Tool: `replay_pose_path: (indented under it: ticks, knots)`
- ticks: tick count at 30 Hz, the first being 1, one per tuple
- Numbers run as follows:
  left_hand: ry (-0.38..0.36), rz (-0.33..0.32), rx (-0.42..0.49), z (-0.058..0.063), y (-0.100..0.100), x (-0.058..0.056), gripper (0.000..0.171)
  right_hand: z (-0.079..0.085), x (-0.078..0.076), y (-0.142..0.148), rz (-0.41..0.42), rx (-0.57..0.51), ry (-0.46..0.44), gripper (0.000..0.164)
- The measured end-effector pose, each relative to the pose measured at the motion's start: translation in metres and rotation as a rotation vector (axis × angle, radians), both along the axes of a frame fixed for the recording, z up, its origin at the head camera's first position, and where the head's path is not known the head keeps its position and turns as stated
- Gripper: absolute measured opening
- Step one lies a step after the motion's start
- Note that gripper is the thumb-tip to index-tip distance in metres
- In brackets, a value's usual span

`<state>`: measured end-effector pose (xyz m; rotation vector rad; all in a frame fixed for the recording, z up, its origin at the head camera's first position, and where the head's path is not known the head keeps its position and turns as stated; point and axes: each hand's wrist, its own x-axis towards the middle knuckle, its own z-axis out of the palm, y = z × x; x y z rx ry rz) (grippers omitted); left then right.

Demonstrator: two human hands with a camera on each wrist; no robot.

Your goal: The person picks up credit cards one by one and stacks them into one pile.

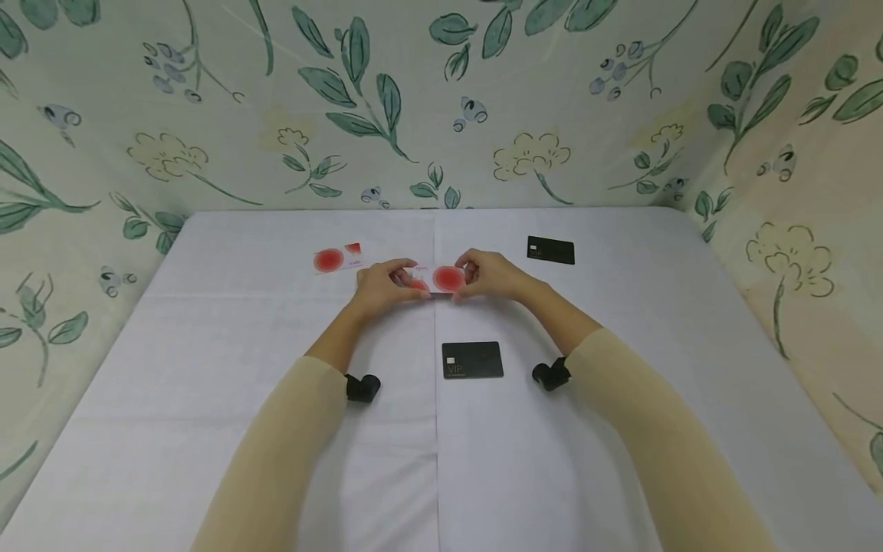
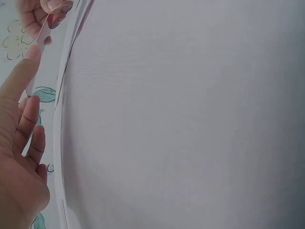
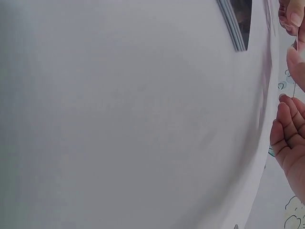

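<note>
A white card with red round patches is pinched by both hands near the middle of the table. My left hand grips its left end between thumb and fingers. At the other end, my right hand pinches the card the same way. The left wrist view catches the card almost edge-on between both hands. Just nearer to me than the hands lies a black card marked VIP, flat on the table.
A second white card with a red circle lies beyond the left hand. Another black card rests at the back right. White cloth covers the table, with a seam running down its middle. Floral fabric hangs behind it.
</note>
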<state>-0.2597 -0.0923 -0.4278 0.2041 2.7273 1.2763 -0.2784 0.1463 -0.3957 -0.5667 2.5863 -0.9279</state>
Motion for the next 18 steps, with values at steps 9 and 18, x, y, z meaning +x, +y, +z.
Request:
replay_pose_path:
  ticks: [9,18]
  knots:
    - [0.008,-0.011,0.019,0.005,0.004,0.010,0.063,0.003,0.012,0.008,0.015,-0.026,0.013,0.062]
    - [0.013,-0.059,0.093,0.011,0.009,0.021,0.065,0.009,0.023,0.016,0.036,-0.019,0.046,0.064]
